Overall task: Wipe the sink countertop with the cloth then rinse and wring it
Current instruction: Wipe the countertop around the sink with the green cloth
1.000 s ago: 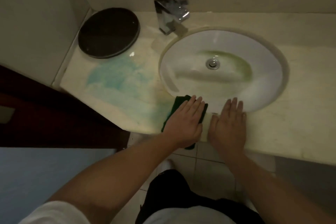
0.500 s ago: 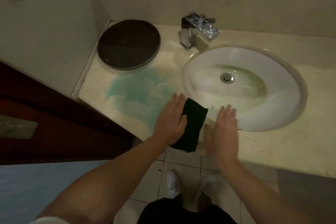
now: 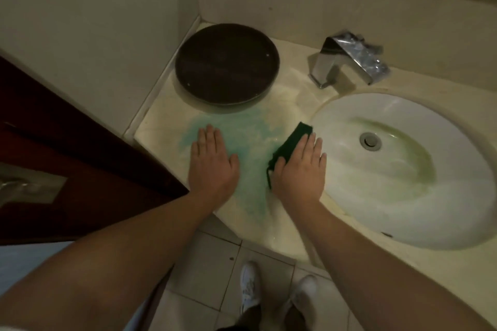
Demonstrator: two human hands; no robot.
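A dark green cloth (image 3: 298, 135) lies on the beige countertop (image 3: 158, 129), just left of the sink's rim. My right hand (image 3: 301, 172) presses flat on its near half, thumb at its edge, and the far end sticks out past my fingers. My left hand (image 3: 212, 166) lies flat with fingers apart on a blue-green wet smear (image 3: 250, 137) that spreads over the counter between the two hands. The white oval sink (image 3: 403, 196) to the right has greenish-yellow staining around its drain (image 3: 370, 140).
A dark round tray (image 3: 227, 63) sits in the counter's back left corner against the wall. A chrome faucet (image 3: 347, 59) stands behind the sink. A dark red door (image 3: 67, 156) is close on the left. White shoes (image 3: 250, 285) stand on the tiled floor below.
The cloth has gone from under my left hand to under my right and moved up along the sink's left rim. My left hand has slid left onto the blue-green smear.
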